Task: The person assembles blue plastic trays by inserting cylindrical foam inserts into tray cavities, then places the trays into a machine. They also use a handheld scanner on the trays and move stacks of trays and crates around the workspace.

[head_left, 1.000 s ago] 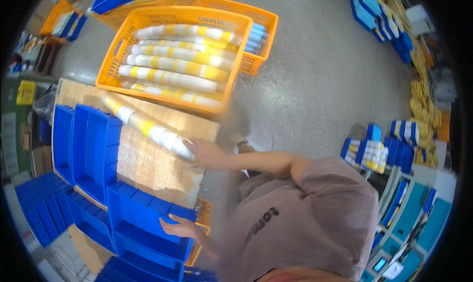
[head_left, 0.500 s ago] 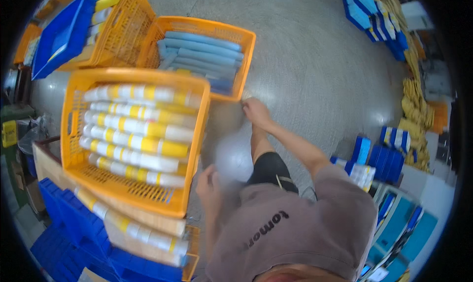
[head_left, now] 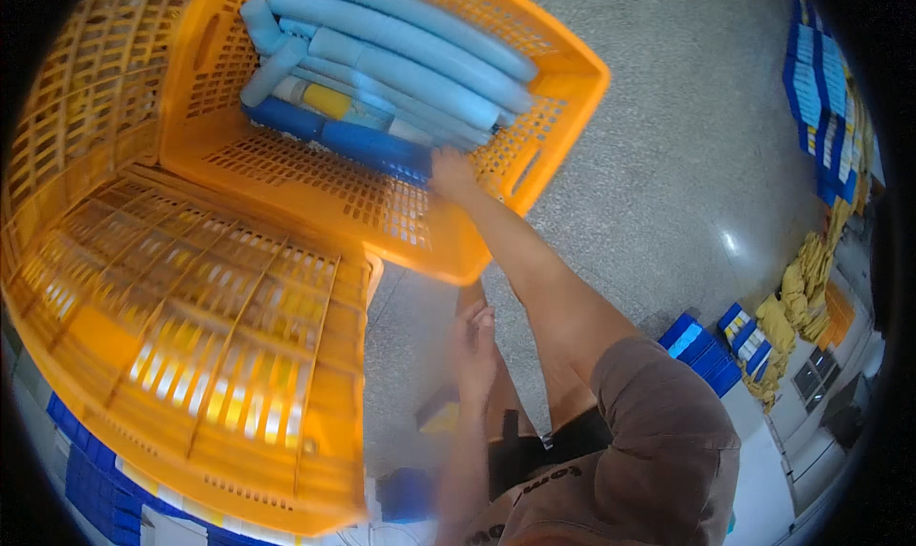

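My right hand (head_left: 452, 172) reaches into an orange plastic crate (head_left: 434, 245) and closes round the right end of a dark blue roll (head_left: 367, 147). Beside that roll, several long light blue rolls (head_left: 410, 78) lie side by side, with short ones at their left end. A roll with a yellow band (head_left: 327, 100) shows between them. My left hand (head_left: 475, 341) hangs below the crate, somewhat blurred, its fingers loosely bent and apart from the thumb, with nothing visible in it.
A second orange crate (head_left: 215, 336) stands at the lower left, with white and yellow rolls showing through its slots. Another orange mesh crate wall (head_left: 91, 88) rises at the far left. Blue bins (head_left: 701, 350) and yellow cloth (head_left: 806, 279) lie on the right side of the grey floor.
My view has moved closer to the crate of blue rolls. My right hand has gone from the crate's outer corner to the dark blue roll inside. My left hand stays low.
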`<state>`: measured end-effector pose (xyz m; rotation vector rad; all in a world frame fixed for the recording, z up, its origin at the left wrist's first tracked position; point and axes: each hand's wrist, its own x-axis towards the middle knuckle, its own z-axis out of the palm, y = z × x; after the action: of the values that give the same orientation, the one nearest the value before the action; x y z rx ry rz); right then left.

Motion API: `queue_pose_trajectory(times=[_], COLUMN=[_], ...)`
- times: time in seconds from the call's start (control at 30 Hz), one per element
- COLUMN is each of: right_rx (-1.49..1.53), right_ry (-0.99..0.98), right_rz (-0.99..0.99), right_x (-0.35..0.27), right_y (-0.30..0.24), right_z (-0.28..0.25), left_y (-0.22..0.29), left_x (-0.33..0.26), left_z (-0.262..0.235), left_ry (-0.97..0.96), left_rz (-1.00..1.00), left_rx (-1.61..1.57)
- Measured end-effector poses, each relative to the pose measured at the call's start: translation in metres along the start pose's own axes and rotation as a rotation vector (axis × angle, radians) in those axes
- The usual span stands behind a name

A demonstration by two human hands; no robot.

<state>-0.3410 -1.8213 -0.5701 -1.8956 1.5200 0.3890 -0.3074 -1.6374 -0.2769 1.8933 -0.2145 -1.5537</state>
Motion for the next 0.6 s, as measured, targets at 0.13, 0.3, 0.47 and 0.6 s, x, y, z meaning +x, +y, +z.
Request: queue_pose_trajectory(times=[0.13, 0.3, 0.47, 0.6], right_rx=[-0.024, 0.163, 0.564, 0.726], right_ry=[-0.057, -0.061, -0.253, -0.432], right_rz=[0.020, -0.066, -0.625, -0.615], right_x=[0.041, 0.032, -0.029, -0.015], right_y=[0.005, 0.004, -0.014, -0.013], right_z=[0.060, 0.034, -0.071, -0.062], left_y=[-0.013, -0.002, 0.043, 0.068], left_x=[0.065, 0.127, 0.185, 0.178], left_z=[0.018, 0.009, -0.005, -0.019], left_ry=[0.040, 0.158, 0.543, 0.592], left_rz=[-0.104, 0.088, 0.158, 0.240], left_rx=[0.009, 0.032, -0.482, -0.438])
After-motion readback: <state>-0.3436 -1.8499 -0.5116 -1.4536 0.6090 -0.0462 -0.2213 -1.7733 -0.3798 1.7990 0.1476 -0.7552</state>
